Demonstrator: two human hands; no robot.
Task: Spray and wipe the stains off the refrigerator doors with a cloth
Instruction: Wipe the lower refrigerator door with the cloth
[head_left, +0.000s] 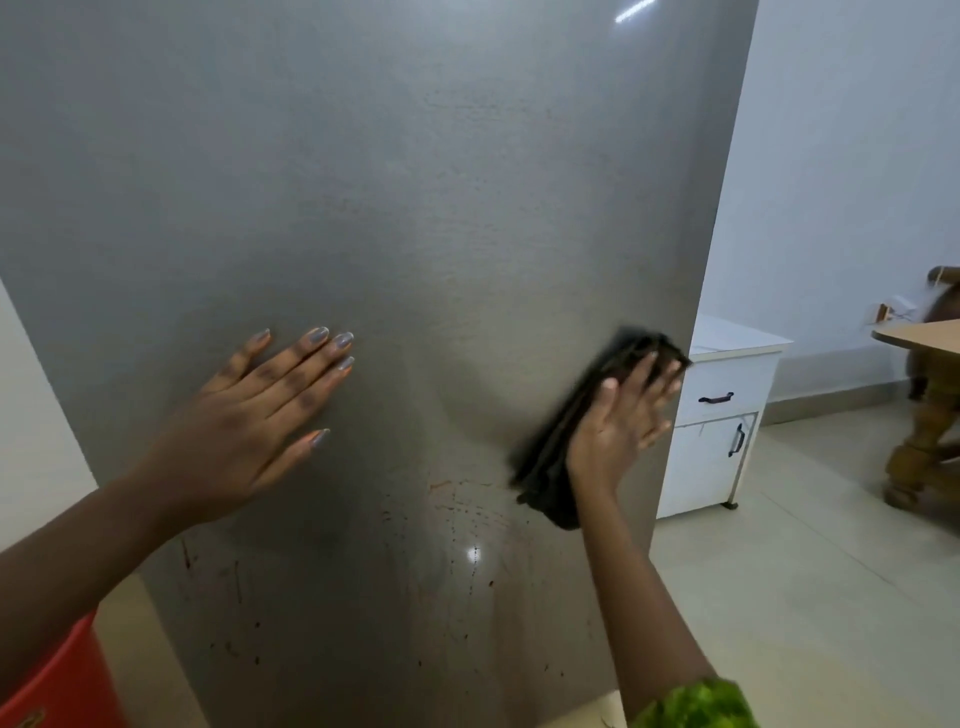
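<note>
**Stains lie below the cloth, and nothing pins it but a flat palm**

Red plastic tub (57, 680) sits at the lower left corner, partly cut off; it plays no part now. Left hand (260, 415) lies flat on the grey refrigerator door (415, 182), fingers straight and spread, grasping nothing; its bare palm could print fresh marks on the metal it steadies.

Brown stains (457, 519), in specks and thin runs, cover the lower part of the door, below both hands; a stroke held at this height would likely miss them, and a dry pass may only smear them; no spray bottle is in view.

Dark cloth (582, 415) is pressed to the door near its right edge by the right hand (628, 410), whose fingers look straight and not curled round it, though both are blurred; held so loosely, the cloth could slip out or run off the edge toward the white cabinet (722, 415).

No brand, label or writing can be read anywhere.
</note>
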